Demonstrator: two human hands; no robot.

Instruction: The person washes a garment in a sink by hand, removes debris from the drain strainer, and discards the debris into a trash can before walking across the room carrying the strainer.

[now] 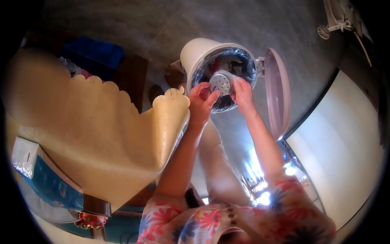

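Observation:
Both my hands are over a cream trash bin [198, 45] lined with a clear plastic bag [199, 74]. Between them is a round silver strainer [220, 84] with small holes, its face turned up toward me. My right hand [243, 92] grips its right side, where something pale and translucent shows behind the rim. My left hand [200, 99] has its thumb and fingertips closed at the left edge. Dark and red bits of waste lie inside the bin, too shadowed to name. The bin's pinkish lid [279, 95] stands swung up on its hinge at the right.
To the left, a table carries a tan scalloped tablecloth [105, 130], its corner hanging close to my left forearm. A blue and white tissue pack [50, 177] lies on it. Beyond are a blue box [93, 52] and, upper right, a wheeled object [323, 32] on the grey floor.

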